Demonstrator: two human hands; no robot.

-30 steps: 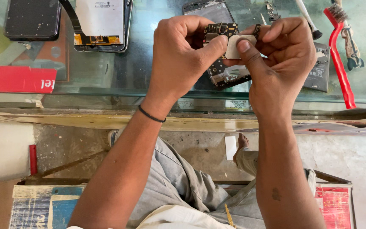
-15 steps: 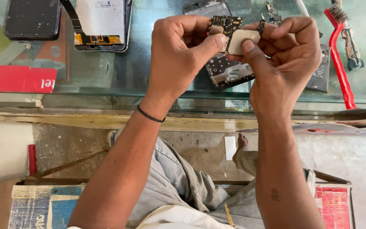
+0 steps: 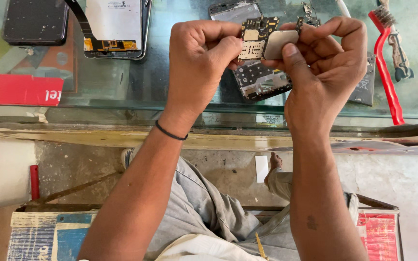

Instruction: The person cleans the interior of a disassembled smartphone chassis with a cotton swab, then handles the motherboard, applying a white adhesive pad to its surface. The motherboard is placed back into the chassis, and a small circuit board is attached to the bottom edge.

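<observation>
Both hands are raised over the glass counter [image 3: 122, 92], working on 1 small circuit board [image 3: 256, 35]. My left hand [image 3: 200, 63] pinches the board's left edge, fingers curled narrow and thumb [image 3: 226, 48] pressed against the board's near corner. My right hand [image 3: 327, 67] pinches a small grey metal plate [image 3: 279, 43] between thumb and forefinger; the plate sits against the board's right side, touching it. Neither hand has a free finger.

Board position: in the air between the 2 thumbs, above an opened phone body [image 3: 262, 82] lying on the glass just below the fingers.

Risks, as I judge them:
1. The board is gripped by its edges only. A twist from the right thumb could flex it or pop it out of the left pinch onto the glass.
2. The plate is small and smooth-looking; it could slip from the fingertips and drop past the counter edge to the floor.
3. Whether the plate is attached to the board or loose, I cannot tell.

Surface: clear glass over coloured paper. Beyond the left knuckles lie a dark phone back [image 3: 35, 21] and a white screen panel [image 3: 114, 26]. Right of the right hand lies a red-handled brush [image 3: 385, 67]. Below, a wooden ledge, then bare concrete floor [image 3: 402, 174].
</observation>
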